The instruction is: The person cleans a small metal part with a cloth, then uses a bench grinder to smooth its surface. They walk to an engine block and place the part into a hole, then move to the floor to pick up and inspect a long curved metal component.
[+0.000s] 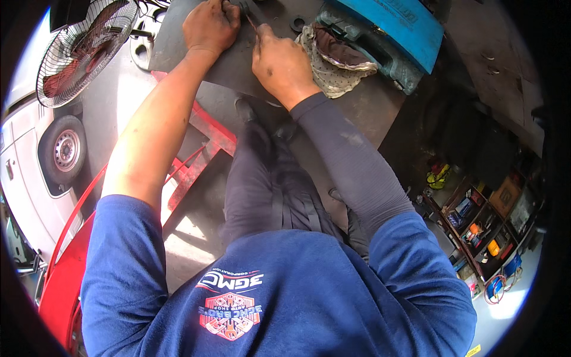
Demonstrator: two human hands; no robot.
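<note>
At the top of the view my left hand (212, 27) is closed, its fingers curled over the dark worktop (178, 35); whatever lies inside them is hidden. My right hand (283, 64) is close beside it, index finger and thumb pressed together on a thin dark tool (250, 19) that points up toward the top edge. Its exact kind does not show. Just beyond the right knuckles lies a small black ring (298, 24). A dirty dotted cloth (345, 80) is bunched to the right of that hand, touching a teal plastic case (398, 24).
A caged fan (87, 50) stands at the upper left, above a white vehicle's wheel (64, 150). Red metal framework (208, 128) runs below the worktop on the left. Shelves (476, 220) packed with tools and supplies are at the lower right.
</note>
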